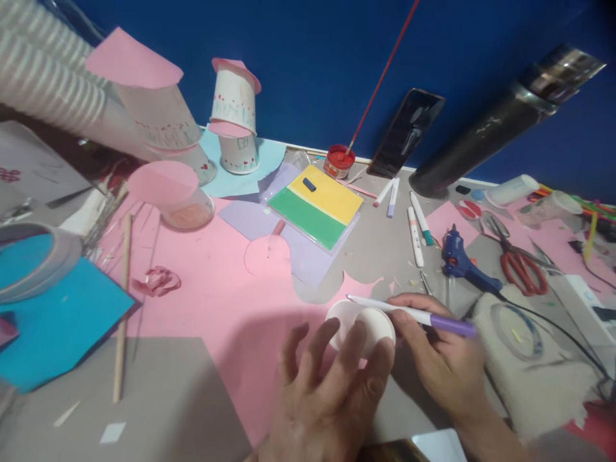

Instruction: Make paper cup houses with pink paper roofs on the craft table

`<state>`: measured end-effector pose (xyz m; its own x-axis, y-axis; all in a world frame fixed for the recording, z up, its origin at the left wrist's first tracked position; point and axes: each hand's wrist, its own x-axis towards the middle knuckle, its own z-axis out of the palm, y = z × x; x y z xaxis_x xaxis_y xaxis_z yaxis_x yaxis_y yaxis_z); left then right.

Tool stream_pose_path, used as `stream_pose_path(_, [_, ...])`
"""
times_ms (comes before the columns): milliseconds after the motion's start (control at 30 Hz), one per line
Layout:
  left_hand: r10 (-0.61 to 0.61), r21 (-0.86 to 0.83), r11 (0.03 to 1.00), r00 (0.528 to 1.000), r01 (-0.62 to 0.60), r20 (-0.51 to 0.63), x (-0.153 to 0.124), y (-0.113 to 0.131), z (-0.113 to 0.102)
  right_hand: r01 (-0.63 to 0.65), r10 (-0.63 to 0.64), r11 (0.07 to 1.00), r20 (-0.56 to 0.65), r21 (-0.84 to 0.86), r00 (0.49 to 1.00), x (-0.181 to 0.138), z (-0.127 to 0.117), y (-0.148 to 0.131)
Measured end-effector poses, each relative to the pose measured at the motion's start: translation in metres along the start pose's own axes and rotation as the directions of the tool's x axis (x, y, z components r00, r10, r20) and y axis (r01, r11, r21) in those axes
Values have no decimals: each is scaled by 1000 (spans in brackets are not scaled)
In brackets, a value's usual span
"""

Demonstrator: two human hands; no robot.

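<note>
A small white paper cup (378, 328) lies over the pink paper (250, 308), with its round end towards me. My left hand (332, 391) grips the cup, its thumb at the right side and fingers spread across the front; the other fingers are held apart from it. A white marker with a purple end (414, 312) rests in the pinch of my right hand (440, 359). Its thin tip reaches over the cup's upper rim; whether it touches cannot be seen. Part of the cup is hidden behind my left fingers.
Stacked decorated cups (235, 102) with pink roofs stand at the back left. A blue glue gun (464, 263), red-handled scissors (522, 266) and a cloth (534, 385) lie right. At the back are a red paint pot (338, 163), a phone (407, 131) and a dark metal cylinder (486, 122).
</note>
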<state>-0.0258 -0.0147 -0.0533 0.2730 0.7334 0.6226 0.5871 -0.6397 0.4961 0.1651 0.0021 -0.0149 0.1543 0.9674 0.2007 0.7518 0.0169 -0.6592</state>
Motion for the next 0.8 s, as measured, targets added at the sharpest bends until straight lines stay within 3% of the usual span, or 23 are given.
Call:
stream_pose_path(333, [6,26,1000,997,-8,82,0,-1,-8,74,-71,997,-83,38,994,-5,0,-6])
stream_pose_path(800, [75,192,977,992,-93,100,-2,-8,-6,74,-73,992,-19,100,997,0,4,1])
